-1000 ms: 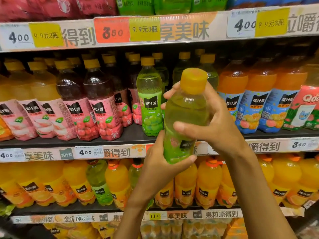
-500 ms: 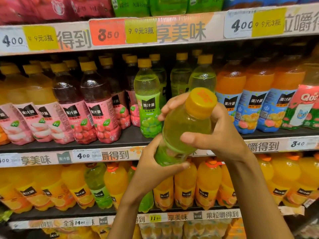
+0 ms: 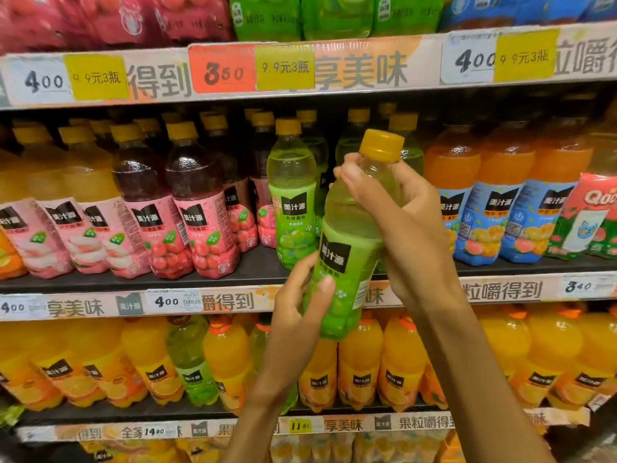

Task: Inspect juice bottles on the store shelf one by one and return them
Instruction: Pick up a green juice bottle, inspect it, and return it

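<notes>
Both hands grip a clear plastic green juice bottle [image 3: 350, 248]: left hand [image 3: 293, 315] low, right hand [image 3: 400, 222] high. Behind it, glossy yellow-capped bottles crowd the shelf [image 3: 233, 272].

The green juice bottle [image 3: 350, 248] is clear glossy plastic with a smooth printed film label (cap matt yellow plastic); below it, the shelf-edge strip [image 3: 233, 300] looks like paper.

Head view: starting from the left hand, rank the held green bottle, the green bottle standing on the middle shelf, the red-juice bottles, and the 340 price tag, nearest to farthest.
1. Held green bottle: in the left hand itself.
2. Shelf green bottle: just above the hand, upright.
3. Red-juice bottles: further left, same shelf.
4. 340 price tag: far right, on the shelf edge.
</notes>
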Demonstrator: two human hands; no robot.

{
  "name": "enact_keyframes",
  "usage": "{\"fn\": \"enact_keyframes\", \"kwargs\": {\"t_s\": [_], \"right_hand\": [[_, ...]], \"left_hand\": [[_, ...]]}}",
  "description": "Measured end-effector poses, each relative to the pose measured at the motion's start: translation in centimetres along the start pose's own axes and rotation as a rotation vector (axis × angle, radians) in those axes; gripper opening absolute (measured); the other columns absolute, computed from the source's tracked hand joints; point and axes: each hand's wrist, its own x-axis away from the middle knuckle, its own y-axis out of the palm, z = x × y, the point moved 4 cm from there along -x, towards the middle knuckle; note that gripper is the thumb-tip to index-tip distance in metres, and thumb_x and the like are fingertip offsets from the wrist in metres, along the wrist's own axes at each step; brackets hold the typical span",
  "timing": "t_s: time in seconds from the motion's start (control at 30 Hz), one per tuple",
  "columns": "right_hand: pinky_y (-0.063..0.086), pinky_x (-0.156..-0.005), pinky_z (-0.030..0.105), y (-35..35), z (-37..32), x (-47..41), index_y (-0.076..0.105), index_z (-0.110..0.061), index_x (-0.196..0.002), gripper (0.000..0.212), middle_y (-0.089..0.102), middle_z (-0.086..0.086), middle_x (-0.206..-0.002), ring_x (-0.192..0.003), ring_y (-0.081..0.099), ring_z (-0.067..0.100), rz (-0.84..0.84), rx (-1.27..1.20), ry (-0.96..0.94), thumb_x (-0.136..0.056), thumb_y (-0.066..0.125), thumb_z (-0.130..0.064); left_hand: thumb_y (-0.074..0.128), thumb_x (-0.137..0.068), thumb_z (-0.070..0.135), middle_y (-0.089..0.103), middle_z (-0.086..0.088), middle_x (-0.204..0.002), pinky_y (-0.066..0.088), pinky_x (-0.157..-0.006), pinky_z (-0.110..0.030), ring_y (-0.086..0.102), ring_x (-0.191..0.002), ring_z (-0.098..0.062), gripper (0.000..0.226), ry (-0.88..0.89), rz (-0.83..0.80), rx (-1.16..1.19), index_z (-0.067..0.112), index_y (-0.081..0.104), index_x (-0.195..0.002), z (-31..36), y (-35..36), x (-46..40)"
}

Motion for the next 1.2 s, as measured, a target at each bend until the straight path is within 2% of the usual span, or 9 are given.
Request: {"fn": "enact_keyframes", "kwargs": {"t_s": [0.13, 0.23, 0.33, 0.43, 0.67, 0.73, 0.87, 1.03, 1.2], "right_hand": [[0.054, -0.086, 0.03, 0.0, 0.1, -0.7, 0.069, -0.012, -0.1, 0.027, 0.072, 0.003, -0.097, -0.098, 0.067, 0.015, -0.047, -0.071, 0.115, -0.089, 0.06, -0.034], [0.045, -0.102, 0.04, -0.5, 0.5, -1.5, 0.069, -0.014, -0.106, 0.031, 0.07, 0.004, -0.106, -0.11, 0.062, 0.021, -0.074, -0.031, 0.144, -0.088, 0.057, -0.037], [0.05, -0.094, 0.042, -0.3, 1.4, -1.9, 0.067, -0.014, -0.104, 0.033, 0.071, 0.007, -0.102, -0.1, 0.066, 0.023, -0.138, -0.14, 0.251, -0.086, 0.055, -0.039], [0.057, -0.08, 0.039, -0.3, 1.8, -1.9, 0.068, -0.012, -0.101, 0.032, 0.072, 0.01, -0.094, -0.086, 0.07, 0.024, -0.144, -0.211, 0.267, -0.087, 0.054, -0.037], [0.05, -0.067, 0.02, -0.8, 0.3, -1.6, 0.064, -0.014, -0.098, 0.016, 0.067, -0.007, -0.081, -0.077, 0.063, 0.005, 0.093, 0.057, 0.047, -0.094, 0.062, -0.029], [0.052, -0.076, 0.025, -0.5, 0.4, -1.5, 0.063, -0.013, -0.106, 0.027, 0.07, -0.005, -0.091, -0.086, 0.066, 0.006, 0.104, 0.086, 0.077, -0.092, 0.063, -0.036], [0.042, -0.105, 0.035, -0.8, 0.6, -2.0, 0.062, -0.019, -0.119, 0.044, 0.068, -0.003, -0.119, -0.116, 0.06, 0.009, 0.005, 0.047, 0.203, -0.084, 0.058, -0.046], [0.049, -0.076, 0.011, -1.0, -0.1, -2.1, 0.062, -0.024, -0.108, 0.022, 0.071, -0.019, -0.098, -0.093, 0.064, -0.007, -0.132, 0.179, 0.036, -0.087, 0.067, -0.029], [0.053, -0.076, 0.025, -1.2, 0.3, -2.2, 0.063, -0.012, -0.106, 0.023, 0.068, -0.004, -0.092, -0.087, 0.065, 0.008, -0.016, 0.152, -0.123, -0.084, 0.067, -0.019]], "left_hand": [[0.042, -0.085, 0.058, 0.059, 0.004, -0.13, 0.041, -0.106, -0.039, 0.053, -0.123, -0.011, 0.061, -0.102, 0.058, 0.093, 0.023, 0.05, -0.134, -0.8, 1.2, 0.4], [0.044, -0.078, 0.068, 0.069, -0.008, -0.113, 0.051, -0.09, -0.042, 0.065, -0.105, -0.023, 0.059, -0.201, 0.045, 0.297, 0.025, 0.069, -0.111, -1.3, 1.1, 0.2], [0.043, -0.082, 0.065, 0.072, -0.012, -0.101, 0.054, -0.076, -0.036, 0.069, -0.091, -0.028, 0.058, -0.224, -0.108, 0.399, 0.021, 0.072, -0.106, -1.3, 1.6, -0.1], [0.04, -0.082, 0.062, 0.071, -0.014, -0.105, 0.053, -0.085, -0.042, 0.067, -0.097, -0.03, 0.06, -0.235, -0.096, 0.347, 0.019, 0.07, -0.11, -1.4, 2.0, -0.4], [0.056, -0.079, 0.051, 0.062, 0.03, -0.113, 0.047, -0.085, -0.012, 0.057, -0.107, 0.009, 0.041, 0.037, 0.032, -0.001, 0.047, 0.046, -0.118, 0.3, 2.2, -0.9], [0.068, -0.066, 0.046, 0.063, 0.019, -0.115, 0.05, -0.089, -0.023, 0.06, -0.108, -0.002, 0.06, 0.044, 0.055, -0.048, 0.045, 0.044, -0.121, -0.1, 2.9, -1.1], [0.072, -0.067, 0.03, 0.071, 0.006, -0.097, 0.053, -0.073, -0.019, 0.069, -0.09, -0.01, 0.046, 0.087, 0.036, 0.093, 0.023, 0.058, -0.11, 0.0, 3.1, -2.0], [0.075, -0.07, 0.023, 0.071, 0.011, -0.099, 0.052, -0.072, -0.014, 0.069, -0.089, -0.004, 0.044, 0.081, -0.026, 0.091, 0.028, 0.057, -0.11, -0.2, 3.1, -2.6], [0.074, -0.07, 0.038, 0.055, 0.008, -0.122, 0.047, -0.091, -0.018, 0.054, -0.114, -0.005, 0.066, 0.096, 0.101, -0.1, 0.036, 0.043, -0.128, -1.1, 2.9, -3.1]]}}
